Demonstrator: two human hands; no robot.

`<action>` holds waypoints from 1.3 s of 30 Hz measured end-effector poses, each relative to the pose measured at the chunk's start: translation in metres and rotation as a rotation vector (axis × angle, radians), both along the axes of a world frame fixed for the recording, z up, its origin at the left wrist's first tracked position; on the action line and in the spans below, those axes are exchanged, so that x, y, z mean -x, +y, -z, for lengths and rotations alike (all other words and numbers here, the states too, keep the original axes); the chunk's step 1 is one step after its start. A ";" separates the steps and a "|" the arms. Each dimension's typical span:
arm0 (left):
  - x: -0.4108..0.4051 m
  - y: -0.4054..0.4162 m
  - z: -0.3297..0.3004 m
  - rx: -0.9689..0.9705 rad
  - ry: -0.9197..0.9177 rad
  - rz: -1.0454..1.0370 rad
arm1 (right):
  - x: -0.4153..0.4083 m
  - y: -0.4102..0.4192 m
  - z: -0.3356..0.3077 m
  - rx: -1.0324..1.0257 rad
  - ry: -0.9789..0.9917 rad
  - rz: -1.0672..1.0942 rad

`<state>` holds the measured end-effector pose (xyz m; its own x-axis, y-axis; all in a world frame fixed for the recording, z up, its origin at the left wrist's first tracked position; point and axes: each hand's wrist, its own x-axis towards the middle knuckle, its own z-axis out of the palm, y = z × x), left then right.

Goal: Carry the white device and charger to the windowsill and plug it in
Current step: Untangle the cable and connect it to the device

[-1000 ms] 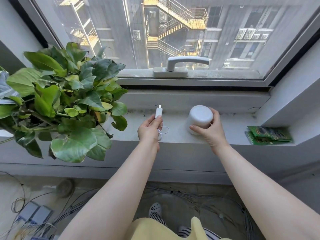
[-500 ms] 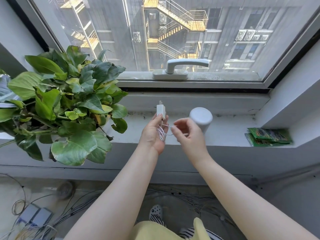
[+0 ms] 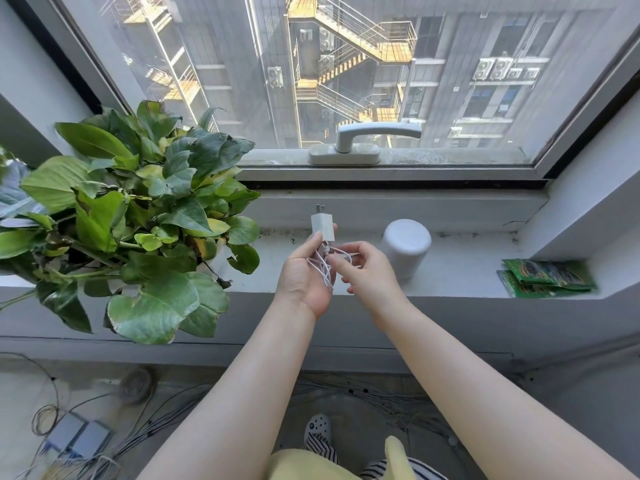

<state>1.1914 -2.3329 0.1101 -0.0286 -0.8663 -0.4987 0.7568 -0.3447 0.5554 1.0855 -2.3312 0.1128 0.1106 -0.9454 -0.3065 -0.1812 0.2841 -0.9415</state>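
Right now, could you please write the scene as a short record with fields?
Place: windowsill under a closed window
Device: white device standing on the sill, no hand on it
Charger: white charger in left hand, prongs up
Cable: white cable bunched in left hand
Right hand: right hand pinching the cable
Left of hands: potted plant
Right end: green packets

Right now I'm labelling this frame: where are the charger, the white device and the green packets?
charger (image 3: 322, 227): head view, its white body.
white device (image 3: 407, 241): head view, its top.
green packets (image 3: 547, 276): head view, upper packet's face.
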 end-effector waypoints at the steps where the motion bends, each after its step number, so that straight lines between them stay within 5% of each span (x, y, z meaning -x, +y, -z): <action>1: 0.000 0.000 -0.001 -0.012 -0.017 -0.002 | 0.000 0.000 0.000 -0.008 -0.025 -0.003; 7: -0.004 -0.004 -0.004 -0.076 -0.039 -0.044 | 0.006 -0.001 -0.003 0.026 -0.142 0.142; 21: -0.018 -0.012 -0.010 -0.037 0.291 -0.405 | 0.034 -0.002 -0.026 0.295 -0.448 0.330; 24: -0.021 -0.013 -0.010 -0.003 0.277 -0.348 | 0.040 -0.006 -0.033 0.338 -0.413 0.311; 33: -0.018 -0.007 -0.017 -0.036 -0.187 -0.198 | 0.030 -0.014 -0.042 0.240 -0.369 0.029; 35: -0.021 -0.008 -0.017 -0.093 -0.157 -0.148 | 0.029 -0.012 -0.038 0.237 -0.403 -0.010; 39: -0.026 -0.007 -0.021 -0.075 0.181 0.015 | 0.030 -0.009 -0.027 0.178 -0.421 -0.093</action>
